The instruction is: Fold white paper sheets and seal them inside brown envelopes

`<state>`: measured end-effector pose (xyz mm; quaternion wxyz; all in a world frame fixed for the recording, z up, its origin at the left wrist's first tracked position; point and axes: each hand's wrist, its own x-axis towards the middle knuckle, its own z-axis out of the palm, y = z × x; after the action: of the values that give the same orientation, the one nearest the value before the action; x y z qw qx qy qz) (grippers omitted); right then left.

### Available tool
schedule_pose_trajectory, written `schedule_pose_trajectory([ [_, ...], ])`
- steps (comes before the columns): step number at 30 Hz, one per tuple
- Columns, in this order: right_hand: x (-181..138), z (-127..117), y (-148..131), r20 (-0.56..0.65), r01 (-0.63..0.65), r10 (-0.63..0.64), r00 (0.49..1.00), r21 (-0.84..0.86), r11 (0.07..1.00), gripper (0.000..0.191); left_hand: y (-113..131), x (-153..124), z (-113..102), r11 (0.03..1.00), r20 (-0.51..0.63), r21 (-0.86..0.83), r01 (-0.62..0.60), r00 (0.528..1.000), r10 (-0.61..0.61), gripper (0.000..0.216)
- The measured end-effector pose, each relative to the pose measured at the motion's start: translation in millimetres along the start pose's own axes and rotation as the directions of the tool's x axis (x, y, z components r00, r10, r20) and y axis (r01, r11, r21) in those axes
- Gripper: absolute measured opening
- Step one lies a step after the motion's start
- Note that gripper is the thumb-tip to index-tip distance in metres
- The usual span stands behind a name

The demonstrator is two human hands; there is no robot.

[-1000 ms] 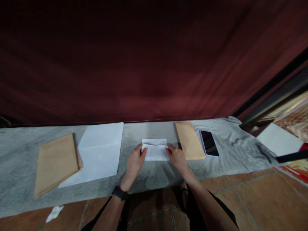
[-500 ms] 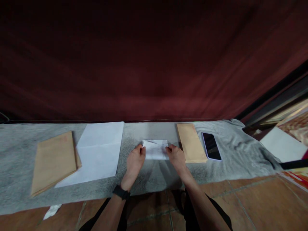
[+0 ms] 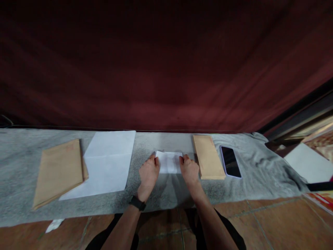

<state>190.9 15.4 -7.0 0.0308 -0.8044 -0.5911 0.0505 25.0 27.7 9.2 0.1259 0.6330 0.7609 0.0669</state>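
Note:
A small folded sheet of white paper [image 3: 169, 163] lies on the grey cloth between my two hands. My left hand [image 3: 150, 169] pinches its left edge, thumb on top and fingers curled. At the opposite edge, my right hand [image 3: 189, 168] grips the paper the same way. Just right of that hand lies a stack of narrow brown envelopes [image 3: 210, 158]. Larger white sheets [image 3: 110, 163] with a crease across them are spread to the left. Brown paper envelopes [image 3: 59, 170] partly cover their lower left side.
A phone [image 3: 230, 161] with a pale purple case lies right of the narrow envelopes. The grey cloth [image 3: 270, 173] is wrinkled there. A dark red curtain [image 3: 166, 69] rises behind. A white scrap [image 3: 54, 225] is on the tiled floor [image 3: 283, 218].
The upper flap of the white paper has been drawn up toward the far edge, covering the strip that showed there. Both hands shifted slightly with it and still grip its sides.

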Motion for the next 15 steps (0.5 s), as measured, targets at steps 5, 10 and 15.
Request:
schedule_pose_trajectory([
  [5, -1.0, 2.4, -0.9, -0.036, 0.021, -0.022, 0.999, -0.027, 0.999, 0.036, 1.0, -1.4, 2.4, 1.000, -0.023, 0.015, -0.001, 1.000, 0.001, 0.034],
  [10, -1.1, 4.9, -1.4, -0.042, 0.019, -0.021, 0.999, -0.060, 0.998, 0.038, -0.5, -1.3, 7.4, 0.999, -0.037, 0.033, -0.022, 0.999, 0.023, 0.036],
  [15, -2.9, 4.2, -0.3, -0.035, 0.018, -0.020, 0.999, -0.054, 0.998, 0.038, -0.2, -0.2, 9.6, 0.999, -0.053, 0.041, -0.027, 0.998, 0.029, 0.036],
])
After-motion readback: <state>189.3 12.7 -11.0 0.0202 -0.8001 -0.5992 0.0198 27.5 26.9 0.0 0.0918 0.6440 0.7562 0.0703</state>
